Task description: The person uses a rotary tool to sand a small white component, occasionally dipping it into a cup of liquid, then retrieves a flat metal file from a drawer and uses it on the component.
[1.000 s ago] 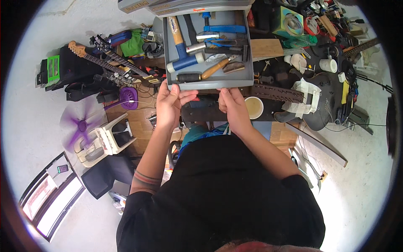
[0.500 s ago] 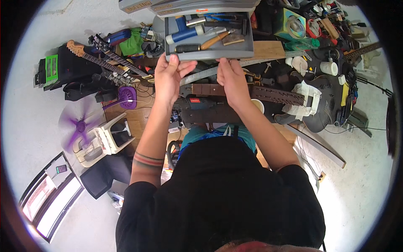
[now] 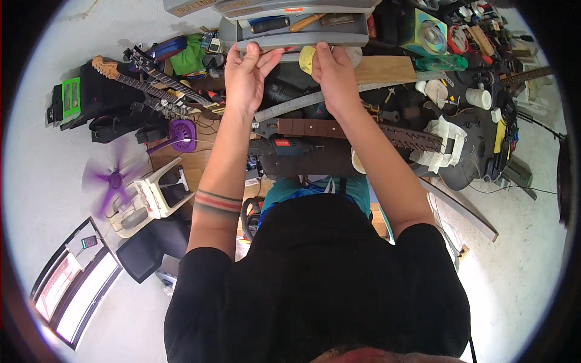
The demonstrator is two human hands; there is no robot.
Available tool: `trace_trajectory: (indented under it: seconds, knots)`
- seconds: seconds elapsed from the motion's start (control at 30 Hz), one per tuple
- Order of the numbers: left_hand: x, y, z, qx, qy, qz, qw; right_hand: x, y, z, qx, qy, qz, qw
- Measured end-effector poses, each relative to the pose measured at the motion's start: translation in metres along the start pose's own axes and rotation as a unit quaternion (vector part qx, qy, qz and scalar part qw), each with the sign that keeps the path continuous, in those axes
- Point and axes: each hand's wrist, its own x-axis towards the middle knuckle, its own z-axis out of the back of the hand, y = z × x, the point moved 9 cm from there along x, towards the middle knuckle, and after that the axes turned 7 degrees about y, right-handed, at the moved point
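Note:
A grey drawer [image 3: 290, 41] stands mostly inside a grey drawer cabinet [image 3: 242, 7] at the far edge of the bench. My left hand [image 3: 245, 78] grips the drawer's left front corner, thumb on the front and fingers curled under. With thumb and fingers pinched, my right hand [image 3: 336, 78] holds the front near its right end. Inside the drawer lie a dark-handled tool [image 3: 270, 25], a wooden-handled tool [image 3: 306, 23] and a small wooden-backed block [image 3: 336, 20]. A yellow item [image 3: 307, 59] shows beside my right fingers, partly hidden.
A guitar neck [image 3: 351, 131] lies across the bench before me, beside a power drill [image 3: 281, 146] and a metal ruler [image 3: 290, 107]. Two guitars [image 3: 145, 85] are at left. A white cup [image 3: 478, 98] and green bottle [image 3: 442, 63] stand right. A purple fan [image 3: 115, 179] spins lower left.
Both hands have moved away from me, pushing the drawer into the cabinet. The blue-handled tools at its back are now hidden, and the yellow item has come into view below it.

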Motion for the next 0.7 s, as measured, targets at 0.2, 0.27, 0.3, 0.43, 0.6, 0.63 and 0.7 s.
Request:
trace_trajectory:
  seconds: [0.2,0.27,0.3,0.43,0.6,0.63,0.7]
  knots:
    - [0.028,-0.001,-0.003,0.027,-0.015,-0.015,0.999,0.032,0.003,0.002,-0.008,-0.006,0.019,1.000]
    - [0.028,0.001,-0.003,0.050,-0.019,-0.015,0.998,0.031,0.002,0.005,-0.042,-0.017,0.026,0.999]
    - [0.025,0.004,0.002,0.066,-0.047,-0.010,0.997,0.033,0.002,0.005,-0.043,-0.017,0.025,0.999]
    - [0.028,0.027,0.005,0.026,-0.027,0.035,0.999,0.036,0.003,0.000,-0.050,0.006,0.055,0.997]
    - [0.031,0.068,-0.030,-0.135,0.005,0.074,0.988,0.037,0.006,0.003,-0.039,0.000,0.085,0.996]
    - [0.044,0.071,-0.021,-0.133,0.002,0.065,0.989,0.037,0.001,-0.001,-0.022,0.001,0.055,0.998]
    - [0.034,0.038,-0.075,-0.339,0.480,0.018,0.809,0.036,-0.006,-0.014,-0.004,0.017,0.023,1.000]
